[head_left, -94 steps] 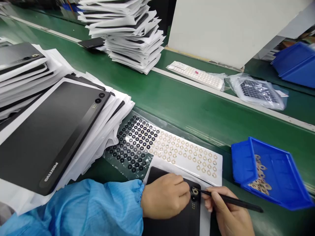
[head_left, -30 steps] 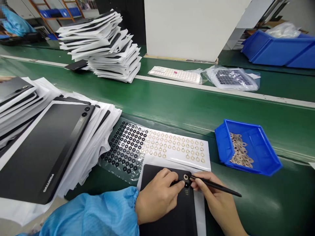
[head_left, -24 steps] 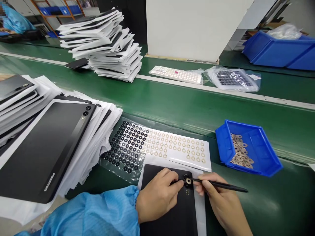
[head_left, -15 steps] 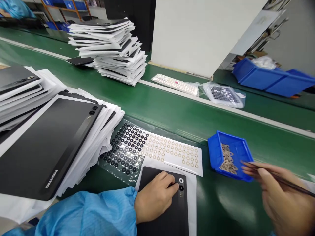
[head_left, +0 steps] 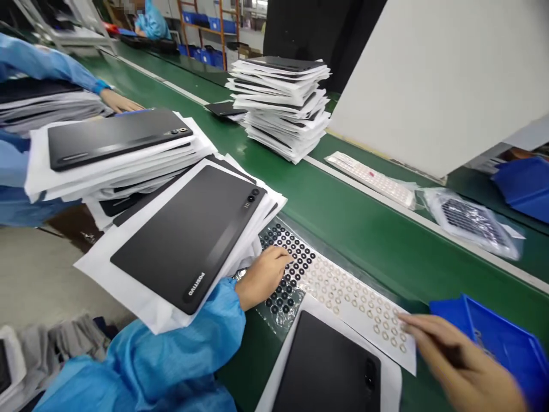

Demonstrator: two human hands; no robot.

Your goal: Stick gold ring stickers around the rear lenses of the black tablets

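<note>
A black tablet back cover [head_left: 321, 366] lies on white paper in front of me, with its camera holes [head_left: 369, 375] at the right end. My left hand [head_left: 263, 274] rests on the clear sheet of black rings [head_left: 295, 269]; its fingers are stretched low over the rings and nothing shows in them. My right hand [head_left: 463, 366] is smeared by motion. It is closed on a thin dark stylus [head_left: 448, 353], and its fingertips reach the right edge of the white sheet of gold rings [head_left: 355, 297].
A small blue bin [head_left: 506, 343] stands right of my right hand. Stacks of tablets in white paper [head_left: 189, 229] crowd the left, where a co-worker's hand [head_left: 120, 103] touches one. Across the green belt [head_left: 360, 223] are another stack [head_left: 283, 97], bagged part sheets [head_left: 472, 220] and a white board [head_left: 429, 74].
My left hand left the tablet's camera holes and moved up onto the black-ring sheet. My right hand came back from the blue bin toward the gold-ring sheet. The view swung left.
</note>
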